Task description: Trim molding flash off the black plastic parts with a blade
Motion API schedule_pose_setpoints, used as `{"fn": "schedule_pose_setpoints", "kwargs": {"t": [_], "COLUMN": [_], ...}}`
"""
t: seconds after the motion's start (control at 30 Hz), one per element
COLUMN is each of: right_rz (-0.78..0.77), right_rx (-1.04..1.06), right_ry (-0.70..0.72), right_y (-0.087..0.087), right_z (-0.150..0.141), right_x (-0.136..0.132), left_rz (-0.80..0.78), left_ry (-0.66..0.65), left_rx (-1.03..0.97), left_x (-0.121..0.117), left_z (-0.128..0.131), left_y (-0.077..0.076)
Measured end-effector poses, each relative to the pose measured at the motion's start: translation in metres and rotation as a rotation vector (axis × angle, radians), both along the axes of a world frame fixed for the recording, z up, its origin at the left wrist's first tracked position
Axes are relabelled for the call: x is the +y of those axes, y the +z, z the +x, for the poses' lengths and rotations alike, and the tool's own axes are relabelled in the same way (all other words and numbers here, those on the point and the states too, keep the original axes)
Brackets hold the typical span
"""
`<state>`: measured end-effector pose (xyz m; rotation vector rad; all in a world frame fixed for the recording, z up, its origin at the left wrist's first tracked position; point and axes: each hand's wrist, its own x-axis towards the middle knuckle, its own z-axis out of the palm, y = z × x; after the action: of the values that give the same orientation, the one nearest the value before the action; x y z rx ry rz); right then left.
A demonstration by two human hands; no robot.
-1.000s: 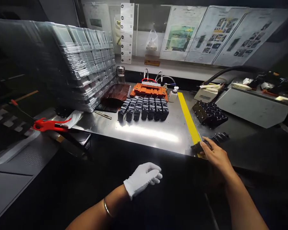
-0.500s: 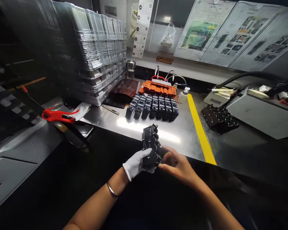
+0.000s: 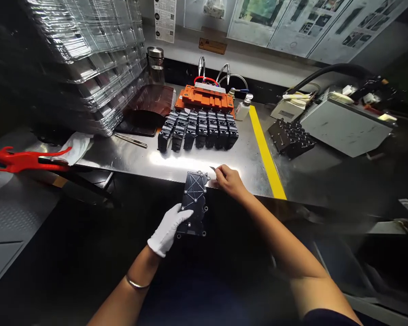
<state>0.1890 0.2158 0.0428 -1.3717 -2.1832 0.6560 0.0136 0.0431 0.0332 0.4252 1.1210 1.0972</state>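
Steel surface [image 3: 246, 170] holds a row of black blocks [image 3: 199, 131]. Gloved left hand [image 3: 168, 226] grips black housing [image 3: 197, 192]; right hand [image 3: 229, 182] pinches pointed tool [image 3: 212, 168], fingers pressed together.

Gloved left hand [image 3: 172, 225] gripping black part [image 3: 194, 203], right hand [image 3: 229, 182] pinching small blade [image 3: 212, 168]

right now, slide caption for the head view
Gloved left hand holds a black part; right hand grips a small pointed item
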Motion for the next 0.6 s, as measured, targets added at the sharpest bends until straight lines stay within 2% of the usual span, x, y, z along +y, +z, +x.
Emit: {"fn": "schedule_pose_setpoints", "kwargs": {"t": [0.1, 0.17, 0.3, 0.47, 0.6], "right_rz": [0.114, 0.22, 0.322, 0.397, 0.392], "right_rx": [-0.095, -0.187, -0.255, -0.318, -0.32], "right_ry": [0.139, 0.177, 0.11, 0.12, 0.156], "right_y": [0.007, 0.011, 0.011, 0.01, 0.014], "right_z": [-0.002, -0.001, -0.002, -0.006, -0.009], "right_x": [-0.019, -0.026, -0.031, -0.029, -0.027], "left_rz": [0.033, 0.057, 0.054, 0.084, 0.105], "left_ry": [0.003, 0.001, -0.002, -0.018, -0.027], "left_rx": [0.063, 0.087, 0.076, 0.053, 0.065], "left_x": [-0.005, -0.006, -0.005, -0.005, -0.005], "left_z": [0.0, -0.001, 0.0, -0.001, -0.003], "left_y": [0.0, 0.002, 0.006, 0.006, 0.002]}}
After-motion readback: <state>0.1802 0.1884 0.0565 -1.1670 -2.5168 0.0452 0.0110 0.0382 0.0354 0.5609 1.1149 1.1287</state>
